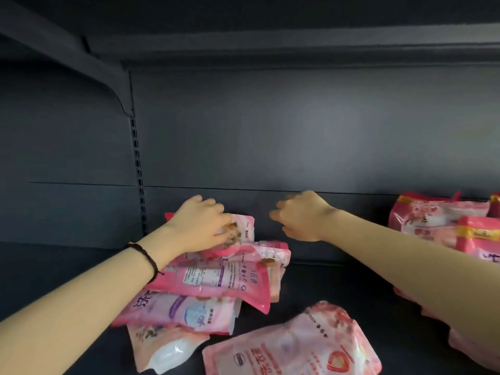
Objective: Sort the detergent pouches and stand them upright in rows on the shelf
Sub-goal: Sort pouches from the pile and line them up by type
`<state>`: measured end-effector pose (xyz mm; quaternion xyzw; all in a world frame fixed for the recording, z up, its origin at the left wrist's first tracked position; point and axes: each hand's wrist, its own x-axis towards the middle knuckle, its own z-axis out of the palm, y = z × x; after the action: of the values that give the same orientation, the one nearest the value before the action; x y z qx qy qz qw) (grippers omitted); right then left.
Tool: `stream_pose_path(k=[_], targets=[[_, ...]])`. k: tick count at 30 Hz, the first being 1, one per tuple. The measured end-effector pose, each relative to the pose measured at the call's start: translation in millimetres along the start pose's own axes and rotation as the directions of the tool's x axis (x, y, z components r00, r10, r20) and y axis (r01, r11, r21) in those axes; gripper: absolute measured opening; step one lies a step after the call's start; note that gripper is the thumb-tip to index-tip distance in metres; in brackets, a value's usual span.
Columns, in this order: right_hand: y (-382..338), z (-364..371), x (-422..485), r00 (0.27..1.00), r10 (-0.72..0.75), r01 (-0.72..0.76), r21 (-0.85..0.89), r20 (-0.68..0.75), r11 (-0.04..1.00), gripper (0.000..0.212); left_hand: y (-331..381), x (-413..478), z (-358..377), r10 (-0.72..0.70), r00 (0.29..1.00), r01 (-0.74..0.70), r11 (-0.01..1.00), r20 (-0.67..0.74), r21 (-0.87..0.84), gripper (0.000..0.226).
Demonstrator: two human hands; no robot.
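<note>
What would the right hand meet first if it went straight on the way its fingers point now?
Its fingers point leftward, so the right hand would likely first meet the pink pouch that the left hand grips. Depth is unclear and the right hand is blurred.

We see the shelf deck & back panel as dark painted metal, matt, smooth. Pouch pile at 6 o'clock & pouches at 3 o'clock: thin plastic film, glossy, crinkled. Wrist cord at 8 o'clock: black braided thread, dull.
</note>
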<state>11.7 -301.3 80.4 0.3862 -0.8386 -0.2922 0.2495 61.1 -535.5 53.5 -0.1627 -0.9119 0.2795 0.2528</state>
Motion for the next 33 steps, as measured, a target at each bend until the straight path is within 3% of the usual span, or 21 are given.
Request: stream_pose_path(k=[8, 11, 14, 17, 21, 24, 26, 29, 33], targets=[[-22, 4, 70, 0.984, -0.009, 0.027, 0.099, -0.178, 0.995, 0.038, -48, -14, 40, -0.19, 0.981, 0.186, 0.978, -0.033, -0.092, 0.039], [-39, 7, 97, 0.985, -0.026, 0.055, 0.168, -0.169, 0.984, 0.04, -56, -21, 54, -0.247, 0.968, 0.237, 0.955, -0.037, -0.177, 0.035], [-57, 12, 122, 0.994, 0.032, 0.006, 0.346, -0.106, 0.938, 0.038, -61, -25, 64, -0.366, 0.929, 0.319, 0.867, -0.055, -0.384, 0.028], [-73, 15, 142, 0.993, 0.113, -0.08, 0.485, -0.039, 0.871, 0.024, -65, -28, 74, -0.528, 0.849, 0.397, 0.663, -0.021, -0.634, 0.024], [-74, 19, 146, 0.97, 0.237, -0.162, 0.564, -0.062, 0.81, 0.019, -69, -29, 87, -0.673, 0.736, 0.435, 0.395, 0.068, -0.809, 0.031], [-62, 22, 132, 0.931, 0.356, -0.206, 0.697, -0.076, 0.686, 0.023, -68, -25, 90, -0.768, 0.617, 0.435, 0.147, 0.174, -0.888, 0.054], [-55, 23, 121, 0.887, 0.455, -0.22, 0.794, -0.08, 0.566, 0.022, -66, -19, 87, -0.758, 0.567, 0.395, -0.094, 0.323, -0.914, 0.072], [-45, 19, 106, 0.801, 0.588, -0.103, 0.941, -0.113, 0.322, 0.024, -59, -7, 72, -0.603, 0.605, 0.337, -0.397, 0.519, -0.854, 0.083], [-23, 12, 84, 0.684, 0.728, -0.012, 0.998, -0.034, 0.058, 0.024, -45, 16, 41, -0.559, 0.676, 0.072, -0.598, 0.479, -0.798, 0.056]])
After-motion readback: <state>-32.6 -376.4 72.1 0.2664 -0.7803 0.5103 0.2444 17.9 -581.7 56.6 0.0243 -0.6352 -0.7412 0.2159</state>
